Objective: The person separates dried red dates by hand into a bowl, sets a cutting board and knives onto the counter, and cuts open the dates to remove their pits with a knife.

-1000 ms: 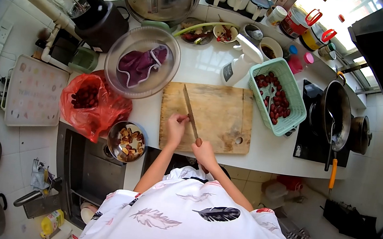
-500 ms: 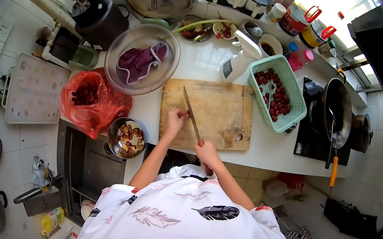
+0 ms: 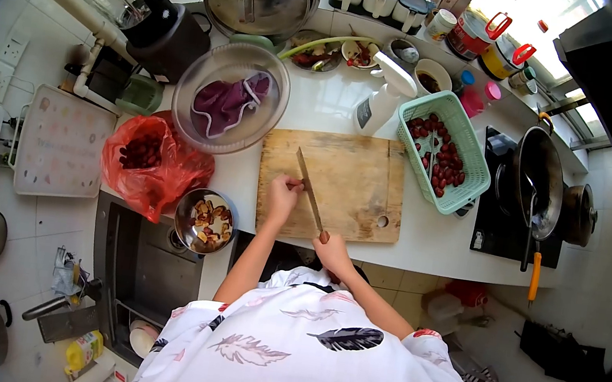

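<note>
My right hand is wrapped round the handle of a kitchen knife, whose blade points away from me over the wooden cutting board. At the blade's left side, my left hand is closed, its fingertips pinching a small dark red date, mostly hidden by the fingers. Left of the board, a metal bowl holds cut date pieces. Whole red dates lie in a green plastic basket to the right, and more dark dates sit in a red plastic bag.
A clear bowl with a purple cloth and a white spray bottle stand behind the board. The stove with a wok is at right, the sink at lower left. A blender stands back left.
The knife and my right hand have drawn back slightly toward me. My left hand stays pinched beside the blade. The whole view has shifted a little.
</note>
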Tool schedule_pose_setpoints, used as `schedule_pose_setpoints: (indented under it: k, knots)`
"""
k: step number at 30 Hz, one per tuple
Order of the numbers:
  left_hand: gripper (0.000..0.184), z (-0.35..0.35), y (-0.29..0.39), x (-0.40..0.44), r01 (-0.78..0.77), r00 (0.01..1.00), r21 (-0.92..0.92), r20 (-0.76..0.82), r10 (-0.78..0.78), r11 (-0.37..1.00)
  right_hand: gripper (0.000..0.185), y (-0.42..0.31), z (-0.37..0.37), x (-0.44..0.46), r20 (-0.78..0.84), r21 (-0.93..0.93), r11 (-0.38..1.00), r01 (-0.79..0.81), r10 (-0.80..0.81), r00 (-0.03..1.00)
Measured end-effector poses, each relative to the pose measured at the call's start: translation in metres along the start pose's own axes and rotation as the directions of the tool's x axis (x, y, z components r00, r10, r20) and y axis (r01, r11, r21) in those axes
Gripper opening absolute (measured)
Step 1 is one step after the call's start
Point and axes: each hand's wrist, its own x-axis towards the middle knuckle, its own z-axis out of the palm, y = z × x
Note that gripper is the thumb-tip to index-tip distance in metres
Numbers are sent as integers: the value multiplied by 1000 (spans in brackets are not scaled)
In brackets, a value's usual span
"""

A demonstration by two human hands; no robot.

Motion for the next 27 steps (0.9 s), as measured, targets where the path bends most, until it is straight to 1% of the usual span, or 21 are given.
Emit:
schedule_pose_setpoints:
  k: [1, 3, 4, 5, 7, 8, 10, 11, 12, 13, 14, 16, 18, 19, 20, 21, 22, 24, 25, 27]
  knots:
    - [11, 0, -1, 0, -9, 1000, 8, 9, 8, 1000, 22, 2, 0, 1, -12, -53, 998, 18, -18, 1000]
    - [10, 0, -2, 2, -15, 1000, 15, 20, 15, 1000, 23, 3, 3, 4, -29, -77, 997, 17, -20, 999]
    - [10, 0, -3, 4, 22, 999, -27, 25, -22, 999, 23, 3, 4, 5, -46, -102, 995, 18, -23, 999]
    - [10, 1, -5, 4, 61, 998, -69, 30, -59, 996, 23, 4, 5, 6, -43, -104, 994, 15, -19, 999]
    - [10, 0, -4, 4, 57, 998, -76, 36, -55, 995, 23, -1, 6, 9, -15, -42, 999, -3, 2, 1000]
    - [10, 0, -4, 3, 47, 998, -86, 44, -44, 995, 23, -3, 4, 10, -15, -41, 999, -3, 2, 1000]
    - [9, 2, -8, 4, 13, 999, -73, 35, -10, 997, 23, -18, -7, 6, 100, 109, 978, -180, 170, 980]
    - [9, 3, -9, 4, -20, 999, -61, 25, 21, 998, 23, -14, -11, 9, 94, 108, 978, -176, 166, 982]
    - [9, 1, -9, 1, -22, 999, -62, 26, 24, 998, 22, -4, -14, 13, 140, 147, 957, -250, 230, 963]
    - [9, 0, -6, 0, -56, 998, -18, 19, 56, 998, 21, 2, -16, 18, 182, 185, 930, -317, 284, 941]
    - [8, 0, -1, 2, -91, 996, 23, 12, 91, 996, 21, 8, -15, 22, 171, 187, 934, -305, 275, 946]
    - [11, 0, 1, 2, -89, 996, 38, 10, 89, 995, 19, 15, -12, 20, 133, 182, 950, -252, 230, 964]
    - [14, -2, -2, 4, 1, 998, -85, 70, 5, 996, 19, 13, -14, 18, 147, 208, 950, -234, 206, 967]
    - [14, -1, -7, 5, -1, 998, -83, 68, 7, 997, 19, 5, -20, 15, 172, 265, 934, -239, 198, 965]
    - [16, 0, -12, 6, 53, 996, -194, 76, -39, 980, 19, 0, -26, 13, 196, 321, 915, -245, 189, 962]
    - [19, 0, -12, 7, 106, 992, -303, 91, -82, 947, 19, -3, -29, 12, 219, 355, 892, -280, 211, 953]
    - [19, -2, -13, 8, 104, 993, -303, 93, -79, 947, 19, 1, -30, 12, 216, 357, 892, -277, 210, 954]
    - [26, -9, -8, 12, 222, 954, -339, 270, -132, 914, 21, 7, -30, 13, 205, 326, 921, -212, 149, 967]
    - [26, -11, -2, 11, 218, 955, -341, 266, -129, 914, 21, 7, -31, 12, 206, 324, 923, -207, 145, 968]
    - [28, -16, 9, 4, 266, 938, -329, 304, -165, 906, 23, 6, -33, 7, 179, 251, 961, -114, 70, 981]
